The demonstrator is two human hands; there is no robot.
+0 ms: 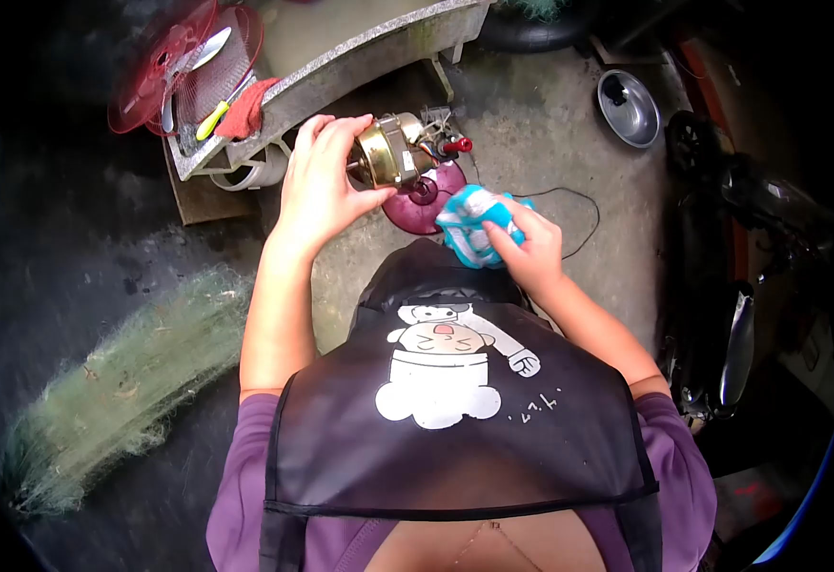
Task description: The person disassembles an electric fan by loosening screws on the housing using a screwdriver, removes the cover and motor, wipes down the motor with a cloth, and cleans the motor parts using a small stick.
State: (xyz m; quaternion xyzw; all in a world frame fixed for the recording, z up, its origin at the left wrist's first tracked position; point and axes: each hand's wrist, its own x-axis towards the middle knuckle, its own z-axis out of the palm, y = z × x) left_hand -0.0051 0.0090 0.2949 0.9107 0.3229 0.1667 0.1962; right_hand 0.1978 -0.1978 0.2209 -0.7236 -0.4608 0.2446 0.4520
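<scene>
The left hand [326, 176] is curling partly open around a metal motor [388, 155], with the thumb pressing along its lower side and the fingers reaching over its top; the motor is sitting just right of that hand's palm, its wires and a red tip pointing away from the hand. The right hand [529, 246] is closing on a bunched blue and white cloth [472, 227], gripping it between thumb and fingers, near the motor but apart from it. Between the two hands and lower down, a dark red round base [412, 215] is showing. Beyond the left hand, a stone surface [379, 57] is carrying a red rag [245, 111] and a yellow-handled screwdriver [212, 121]. Beyond the right hand, a metal bowl [630, 112] is resting on the floor [541, 124].
</scene>
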